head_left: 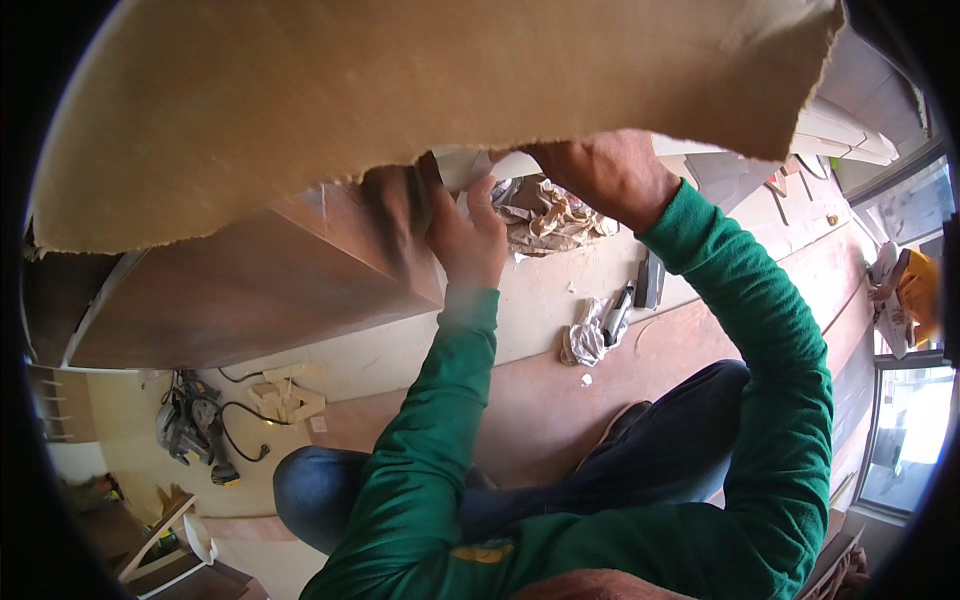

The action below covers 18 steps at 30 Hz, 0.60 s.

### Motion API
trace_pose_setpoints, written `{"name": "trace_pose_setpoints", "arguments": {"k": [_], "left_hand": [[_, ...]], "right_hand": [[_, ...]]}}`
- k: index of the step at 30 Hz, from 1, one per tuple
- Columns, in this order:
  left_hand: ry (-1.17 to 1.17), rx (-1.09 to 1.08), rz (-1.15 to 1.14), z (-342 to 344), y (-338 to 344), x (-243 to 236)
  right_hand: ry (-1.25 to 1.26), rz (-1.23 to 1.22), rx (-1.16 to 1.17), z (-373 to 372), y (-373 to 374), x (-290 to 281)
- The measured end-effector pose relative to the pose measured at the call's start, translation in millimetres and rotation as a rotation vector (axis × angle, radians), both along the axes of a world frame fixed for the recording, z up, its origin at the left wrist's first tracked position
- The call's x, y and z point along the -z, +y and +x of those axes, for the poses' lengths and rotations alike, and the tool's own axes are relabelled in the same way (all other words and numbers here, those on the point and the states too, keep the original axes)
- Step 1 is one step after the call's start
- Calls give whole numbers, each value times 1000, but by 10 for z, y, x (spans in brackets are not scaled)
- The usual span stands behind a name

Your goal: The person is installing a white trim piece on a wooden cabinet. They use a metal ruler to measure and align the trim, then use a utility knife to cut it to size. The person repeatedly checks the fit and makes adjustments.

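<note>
A large sheet of brown paper (450, 80) with a torn lower edge spreads across the top of the head view. Under that edge, my left hand (468, 235) is raised with its thumb and forefinger on either side of a thin whitish piece (460, 168), which they seem to pinch. To its right is my right hand (615, 175), bent at the wrist with curled fingers. The paper covers its fingertips, so what they hold cannot be made out. A brown wooden panel or cabinet (260, 290) stands left of my left hand.
Crumpled paper (555, 215) lies beyond my hands. Nearer are a white crumpled wrapper (585, 340) and a dark-handled tool (620, 312). A corded power tool (195, 425) and wood offcuts (288, 398) lie on the floor at left. Another person in yellow (918, 295) is at far right.
</note>
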<state>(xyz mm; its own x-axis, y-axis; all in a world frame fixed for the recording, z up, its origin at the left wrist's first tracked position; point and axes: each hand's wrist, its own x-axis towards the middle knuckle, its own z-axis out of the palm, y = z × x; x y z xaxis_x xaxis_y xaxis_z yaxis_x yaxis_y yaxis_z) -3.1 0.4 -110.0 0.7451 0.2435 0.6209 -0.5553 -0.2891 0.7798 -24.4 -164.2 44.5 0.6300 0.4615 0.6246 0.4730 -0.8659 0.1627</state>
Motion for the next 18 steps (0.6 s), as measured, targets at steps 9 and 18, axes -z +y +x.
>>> {"name": "trace_pose_setpoints", "arguments": {"k": [9, 18], "left_hand": [[2, -16, 123, 62, 93, 61], [-199, -115, 223, 17, -17, -4]], "right_hand": [[-12, -88, 39, -29, 39, -38], [-39, -68, -33, 56, -26, 70]]}}
